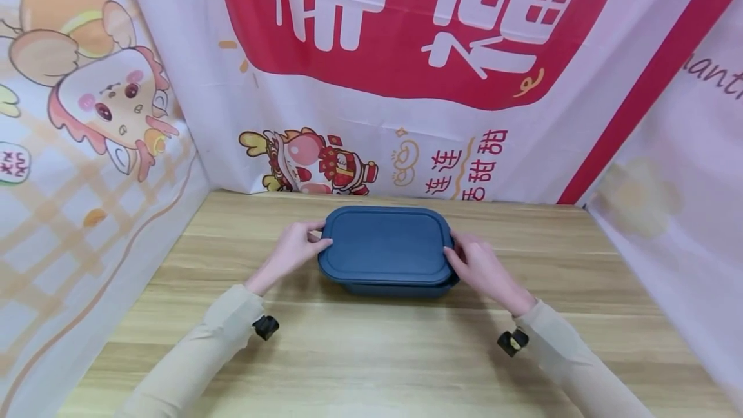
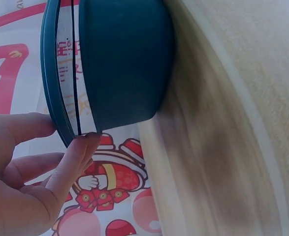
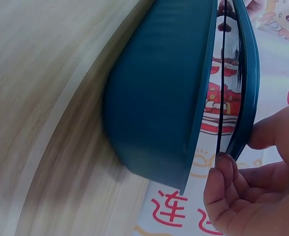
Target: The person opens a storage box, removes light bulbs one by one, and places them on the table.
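A blue rectangular lid [image 1: 386, 240] with rounded corners is held just above a matching blue food container [image 1: 395, 290]. Both wrist views show a gap between the lid and the container's rim, with a thin dark strip [image 2: 76, 73] running through it. My left hand [image 1: 296, 247] pinches the lid's left end between thumb and fingers. At the opposite end, my right hand [image 1: 476, 263] pinches the lid the same way. The container [image 3: 156, 98] stands on the table, and its inside is hidden under the lid.
A wood-grain table [image 1: 371, 353] lies beneath. Behind it hangs a white and red printed cloth [image 1: 406, 95], close to the container's far side. Printed cloths also line the left side [image 1: 87, 211] and the right side [image 1: 667, 211].
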Tool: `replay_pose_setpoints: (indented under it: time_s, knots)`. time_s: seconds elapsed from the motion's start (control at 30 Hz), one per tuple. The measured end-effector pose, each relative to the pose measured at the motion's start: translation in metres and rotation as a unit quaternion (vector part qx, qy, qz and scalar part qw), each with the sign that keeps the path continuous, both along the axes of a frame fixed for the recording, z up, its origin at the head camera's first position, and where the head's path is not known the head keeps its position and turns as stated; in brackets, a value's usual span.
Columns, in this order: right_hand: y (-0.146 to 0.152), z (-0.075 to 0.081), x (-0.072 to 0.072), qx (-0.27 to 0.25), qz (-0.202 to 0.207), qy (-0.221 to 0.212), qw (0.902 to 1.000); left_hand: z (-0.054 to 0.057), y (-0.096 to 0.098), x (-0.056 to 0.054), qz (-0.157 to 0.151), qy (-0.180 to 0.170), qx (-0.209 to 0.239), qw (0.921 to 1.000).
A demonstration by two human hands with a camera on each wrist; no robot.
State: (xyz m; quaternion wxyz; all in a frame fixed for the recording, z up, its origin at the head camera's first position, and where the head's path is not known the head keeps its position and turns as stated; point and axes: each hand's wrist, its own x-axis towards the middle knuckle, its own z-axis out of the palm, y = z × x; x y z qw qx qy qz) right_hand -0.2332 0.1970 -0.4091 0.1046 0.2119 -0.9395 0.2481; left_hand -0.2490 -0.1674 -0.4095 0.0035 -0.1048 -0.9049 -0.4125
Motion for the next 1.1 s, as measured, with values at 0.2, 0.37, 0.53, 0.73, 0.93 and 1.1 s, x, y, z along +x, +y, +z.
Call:
replay_pose_setpoints:
  time_s: [0.2, 0.37, 0.53, 0.73, 0.93, 1.1]
  knots:
    - [-0.008, 0.001, 0.003, -0.001, 0.015, 0.0, 0.9999, 0.004, -0.01, 0.004, 0.016, -0.023, 0.003, 0.9996]
    - [-0.017, 0.002, 0.007, -0.015, 0.026, 0.004, 0.9995, 0.003, -0.021, 0.006, 0.022, -0.018, -0.002, 0.9996]
    - [-0.027, 0.004, 0.012, -0.029, 0.034, 0.006, 0.999, 0.001, -0.033, 0.007, 0.029, -0.008, -0.014, 0.9995]
    - [-0.041, 0.004, 0.017, -0.03, 0.053, -0.017, 0.998, 0.0, -0.05, 0.014, 0.039, 0.001, -0.022, 0.999]
    - [-0.055, 0.004, 0.021, -0.049, 0.113, -0.003, 0.9924, 0.004, -0.069, 0.021, 0.047, 0.004, -0.038, 0.9982]
    - [-0.064, 0.006, 0.024, -0.056, 0.134, -0.013, 0.9893, 0.007, -0.078, 0.025, 0.058, 0.023, -0.059, 0.9963]
